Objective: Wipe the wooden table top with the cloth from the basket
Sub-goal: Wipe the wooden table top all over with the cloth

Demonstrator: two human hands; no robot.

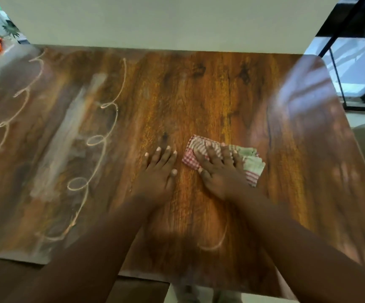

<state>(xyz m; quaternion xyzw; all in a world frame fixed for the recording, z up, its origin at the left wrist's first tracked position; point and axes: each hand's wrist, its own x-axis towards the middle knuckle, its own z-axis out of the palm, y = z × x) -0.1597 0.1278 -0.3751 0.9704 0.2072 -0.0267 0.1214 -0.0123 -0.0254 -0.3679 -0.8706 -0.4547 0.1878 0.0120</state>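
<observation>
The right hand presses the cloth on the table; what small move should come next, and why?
Probably slide the cloth toward the left under the right hand, lifting the left hand aside: looping chalk-like lines remain on the table there.

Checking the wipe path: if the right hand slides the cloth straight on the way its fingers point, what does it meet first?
Likely nothing on the brown wooden table top: the right hand, pressing the red-and-green checked cloth, points toward the far edge.

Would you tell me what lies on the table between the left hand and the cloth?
Nothing: the head view shows only a narrow strip of bare wooden table top between the left hand and the checked cloth, pressed under the right hand.
</observation>
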